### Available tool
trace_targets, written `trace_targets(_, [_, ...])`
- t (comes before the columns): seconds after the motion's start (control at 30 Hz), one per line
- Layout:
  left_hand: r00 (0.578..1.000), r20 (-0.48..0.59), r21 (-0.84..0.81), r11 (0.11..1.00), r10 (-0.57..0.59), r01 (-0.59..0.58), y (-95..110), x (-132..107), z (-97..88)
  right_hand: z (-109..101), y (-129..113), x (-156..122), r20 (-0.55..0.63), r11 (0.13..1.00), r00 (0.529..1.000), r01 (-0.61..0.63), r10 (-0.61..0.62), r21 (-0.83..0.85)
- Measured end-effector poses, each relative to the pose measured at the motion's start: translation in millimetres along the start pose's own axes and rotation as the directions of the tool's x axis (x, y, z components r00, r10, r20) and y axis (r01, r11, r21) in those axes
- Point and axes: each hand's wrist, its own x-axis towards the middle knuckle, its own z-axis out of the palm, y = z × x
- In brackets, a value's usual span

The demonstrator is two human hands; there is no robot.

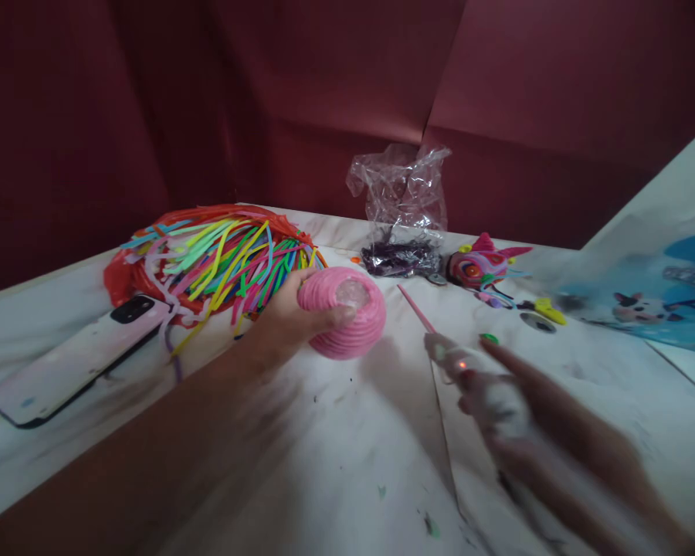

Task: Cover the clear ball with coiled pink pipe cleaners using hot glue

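My left hand (293, 313) grips a pink ball (347, 316) made of wound strips, with a clear patch showing on top. It holds the ball just above the white table (336, 432). My right hand (510, 394), blurred by motion, is wrapped round a white pen-shaped tool (469, 367) with a small red light. A thin pink strip (415, 307) sticks out from the tool's tip toward the ball.
A heap of coloured strips (220, 259) on red plastic lies at the back left, a phone (75, 359) beside it. A clear plastic bag (402, 197) over dark purple strips, a pink figure (480, 266) and a blue printed sheet (660, 297) lie to the right.
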Motion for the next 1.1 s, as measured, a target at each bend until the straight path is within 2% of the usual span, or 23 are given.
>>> trace_targets(0.07, [0.999,-0.035,-0.051,0.998,-0.027,0.025,1.2,1.4,-2.2,18.3,-4.3,1.5,0.06,0.987,0.986,0.16,-0.158,-0.013])
trace_targets(0.1, [0.999,-0.031,-0.072,0.997,-0.031,0.029,1.6,1.3,-2.6,27.7,-6.9,1.8,0.09,0.978,0.976,0.201,-0.197,-0.048])
trace_targets(0.2, [0.999,0.002,-0.129,0.991,-0.045,0.045,2.9,-1.2,-2.2,46.8,-15.6,0.5,0.22,0.944,0.939,0.299,-0.265,-0.139])
trace_targets(0.27, [0.998,0.023,-0.151,0.987,-0.05,0.053,4.0,-3.0,-1.6,47.0,-20.1,0.8,0.297,0.931,0.918,0.321,-0.261,-0.176])
trace_targets(0.3, [0.998,0.034,-0.152,0.987,-0.053,0.058,4.5,-3.8,-1.3,43.1,-21.0,3.1,0.329,0.932,0.916,0.303,-0.228,-0.197])
trace_targets(0.37, [0.996,0.062,-0.14,0.988,-0.061,0.069,5.4,-5.1,-0.5,30.3,-18.2,15.2,0.371,0.942,0.925,0.193,-0.081,-0.275])
trace_targets(0.43, [0.993,0.098,-0.106,0.991,-0.073,0.084,6.1,-6.8,0.9,16.9,-8.5,38.7,0.341,0.915,0.929,0.007,0.144,-0.404])
trace_targets(0.5, [0.989,0.124,-0.066,0.994,-0.08,0.089,7.2,-9.2,2.6,10.2,7.3,69.8,0.278,0.857,0.913,-0.127,0.297,-0.499])
trace_targets(0.57, [0.988,0.134,-0.008,0.997,-0.075,0.077,8.8,-12.1,3.7,13.6,25.9,100.1,0.244,0.797,0.871,-0.233,0.425,-0.557])
trace_targets(0.67, [0.977,0.201,0.095,0.994,-0.072,0.054,11.0,-15.1,2.3,32.5,51.2,129.6,0.24,0.739,0.794,-0.344,0.558,-0.58])
trace_targets(0.8, [0.954,0.282,0.176,0.983,-0.1,0.051,9.7,-13.3,-3.9,52.8,71.8,138.3,0.229,0.726,0.743,-0.455,0.628,-0.515])
trace_targets(0.93, [0.93,0.328,0.204,0.974,-0.163,0.099,3.8,-8.2,-9.4,44.4,76.1,136.4,0.203,0.75,0.732,-0.577,0.65,-0.322])
trace_targets(1.0, [0.905,0.385,0.232,0.968,-0.18,0.094,0.8,-6.2,-11.0,31.4,71.4,134.9,0.193,0.777,0.752,-0.611,0.63,-0.155])
trace_targets(1.1, [0.865,0.476,0.215,0.975,-0.159,0.06,-2.0,-4.2,-11.8,8.2,59.0,131.6,0.145,0.82,0.829,-0.557,0.54,0.13])
